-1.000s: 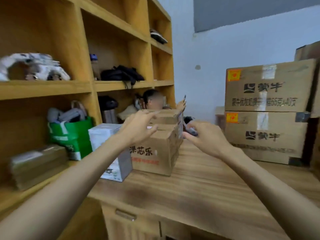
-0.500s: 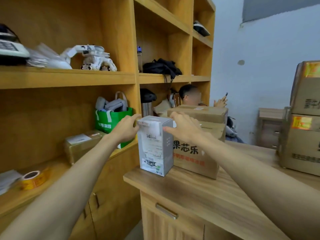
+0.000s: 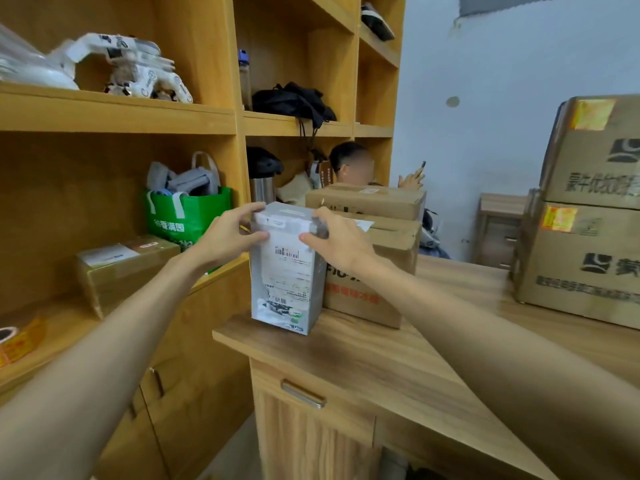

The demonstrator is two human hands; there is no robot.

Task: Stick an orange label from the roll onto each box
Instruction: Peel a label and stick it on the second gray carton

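A tall white box (image 3: 285, 271) stands upright at the desk's left corner. My left hand (image 3: 227, 237) grips its upper left edge and my right hand (image 3: 334, 239) grips its upper right edge, thumbs on the front face. Behind it sit two stacked brown cartons (image 3: 381, 237). At the right edge stand two large stacked cartons (image 3: 585, 216), each bearing an orange label (image 3: 558, 218). The orange label roll (image 3: 17, 341) lies on the lower shelf at far left, away from both hands.
The wooden desk (image 3: 398, 368) has a drawer handle below its front edge. A shelf unit at left holds a taped brown parcel (image 3: 124, 268), a green bag (image 3: 187, 216) and a white robot toy (image 3: 135, 67). A person sits behind the cartons.
My hands left the brown carton and took hold of the white box's top. The view swung left, and the box now stands slightly nearer the desk corner.
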